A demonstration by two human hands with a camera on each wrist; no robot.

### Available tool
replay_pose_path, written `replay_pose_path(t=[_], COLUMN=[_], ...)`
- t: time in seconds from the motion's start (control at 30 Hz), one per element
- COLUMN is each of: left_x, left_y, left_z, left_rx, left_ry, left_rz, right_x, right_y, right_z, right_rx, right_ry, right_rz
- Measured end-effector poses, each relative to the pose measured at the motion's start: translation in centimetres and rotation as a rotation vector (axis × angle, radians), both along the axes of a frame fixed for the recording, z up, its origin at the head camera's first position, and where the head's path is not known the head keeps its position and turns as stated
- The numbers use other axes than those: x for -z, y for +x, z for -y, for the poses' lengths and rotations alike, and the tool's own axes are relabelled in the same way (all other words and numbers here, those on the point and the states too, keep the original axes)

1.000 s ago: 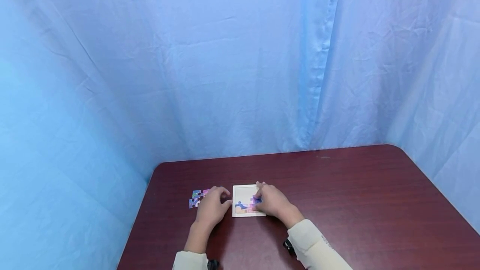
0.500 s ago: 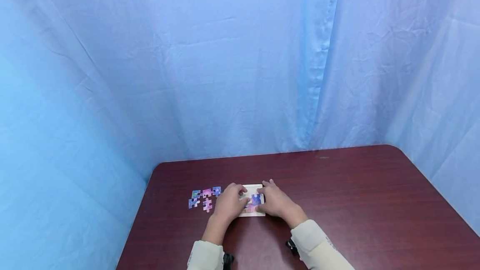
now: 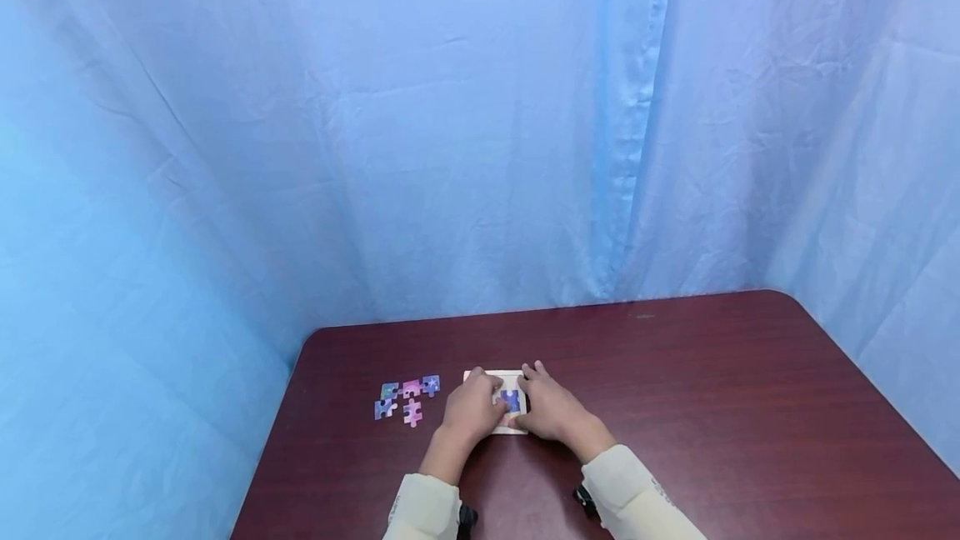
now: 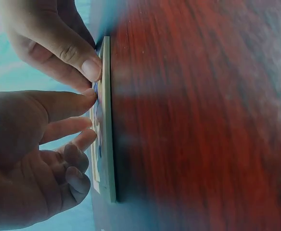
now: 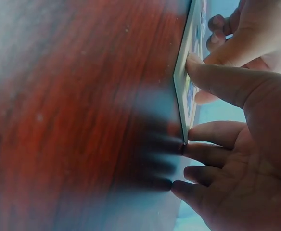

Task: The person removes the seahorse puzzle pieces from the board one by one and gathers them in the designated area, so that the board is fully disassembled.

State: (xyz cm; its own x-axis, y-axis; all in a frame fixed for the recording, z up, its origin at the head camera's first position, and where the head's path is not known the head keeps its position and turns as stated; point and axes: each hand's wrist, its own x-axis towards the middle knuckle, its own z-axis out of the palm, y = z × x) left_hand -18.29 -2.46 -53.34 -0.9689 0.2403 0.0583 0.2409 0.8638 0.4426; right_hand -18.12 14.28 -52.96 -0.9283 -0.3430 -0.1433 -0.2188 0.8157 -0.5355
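A small white puzzle tray (image 3: 512, 432) lies on the table with pieces fitted along its near side. A purple-blue jigsaw piece (image 3: 510, 400) shows in its right part, between the hands. My left hand (image 3: 471, 409) reaches over the tray's left side; in the left wrist view its thumb (image 4: 85, 98) and fingertips touch the pieces. My right hand (image 3: 557, 408) spans the right side with fairly straight fingers. In the right wrist view its thumb (image 5: 196, 67) rests at the tray edge (image 5: 179, 89) and other fingertips meet the corner. The left hand hides much of the tray.
Several loose jigsaw pieces, among them a pink one (image 3: 412, 413) and a blue one with a star (image 3: 431, 383), lie left of the tray. The dark red table (image 3: 675, 382) reaches back to a blue curtain (image 3: 480, 148).
My left hand has moved right from beside the loose pieces onto the tray, uncovering them. The right hand has stayed at the tray's right side, its fingers spreading off the purple-blue piece.
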Motion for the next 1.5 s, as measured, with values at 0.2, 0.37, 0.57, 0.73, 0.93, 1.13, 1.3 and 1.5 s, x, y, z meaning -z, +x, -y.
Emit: replay_pose_path(t=[0.2,0.37,0.57,0.73,0.93,1.13,1.3,1.5], left_x=[0.03,0.01,-0.08,-0.10,-0.05,-0.04,-0.05,0.06], left_y=[-0.10,-0.08,-0.03,-0.13,-0.26,-0.15,-0.02,0.03], left_z=[-0.25,-0.35,-0.35,-0.32,-0.28,-0.23,-0.15,-0.26], left_rx=[0.011,0.003,-0.006,-0.010,-0.005,0.011,0.024,0.030], left_ry=[-0.016,0.007,0.050,0.077,0.102,0.105,0.104,0.081], left_rz=[-0.005,0.001,0.018,0.040,0.054,0.029,0.018,-0.004], right_x=[0.17,-0.05,-0.30,-0.35,-0.14,-0.25,-0.27,-0.22], right_y=[-0.10,-0.15,0.08,0.11,0.10,0.23,0.25,0.18], right_z=[0.11,0.14,0.23,0.29,0.28,0.33,0.35,0.40], right_rx=[0.003,-0.002,-0.002,0.008,0.021,0.031,0.031,0.024], right_ry=[-0.001,0.005,0.000,0.002,-0.005,-0.004,0.003,0.008], right_rz=[0.002,-0.009,-0.012,-0.007,-0.001,0.001,-0.002,-0.003])
